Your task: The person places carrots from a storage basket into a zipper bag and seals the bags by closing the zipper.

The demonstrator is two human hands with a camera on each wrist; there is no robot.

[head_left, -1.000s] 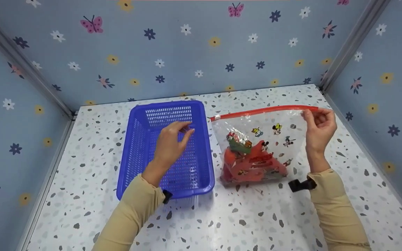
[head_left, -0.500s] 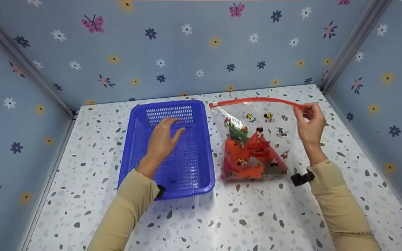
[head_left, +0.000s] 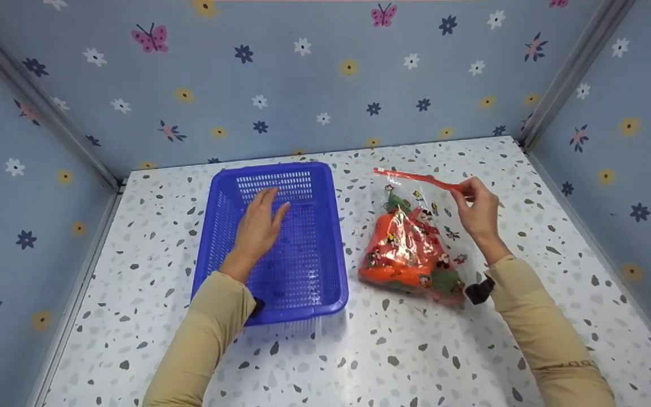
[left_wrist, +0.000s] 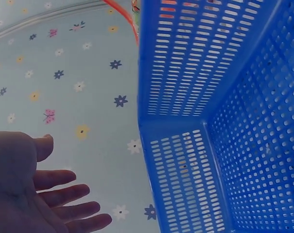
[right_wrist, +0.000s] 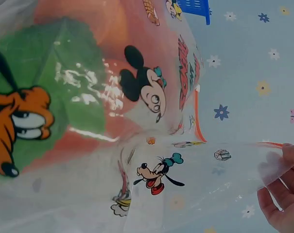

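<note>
A clear zip bag (head_left: 407, 243) printed with cartoon characters stands at the right in the head view, holding red, orange and green items. My right hand (head_left: 478, 209) pinches the right end of its red zip strip (head_left: 416, 177); the white slider sits at the far left end. In the right wrist view the bag (right_wrist: 156, 92) fills much of the frame, with the fingers of my right hand (right_wrist: 283, 194) on its corner. Over the blue plastic basket (head_left: 337, 271) hovers my left hand (head_left: 257, 226), fingers extended and holding nothing. The left wrist view shows this hand (left_wrist: 44, 184) beside the basket (left_wrist: 147, 87).
The basket stands left of the bag on a white speckled table (head_left: 359, 362). A blue flowered wall (head_left: 314, 73) closes off the back, with side panels left and right. Black wrist cameras (head_left: 479, 291) sit at the sleeve cuffs.
My right hand has moved left, and the bag has turned and bunched narrower, its zip strip's left end farther from the basket. My left hand has drifted slightly left, its fingers straightening.
</note>
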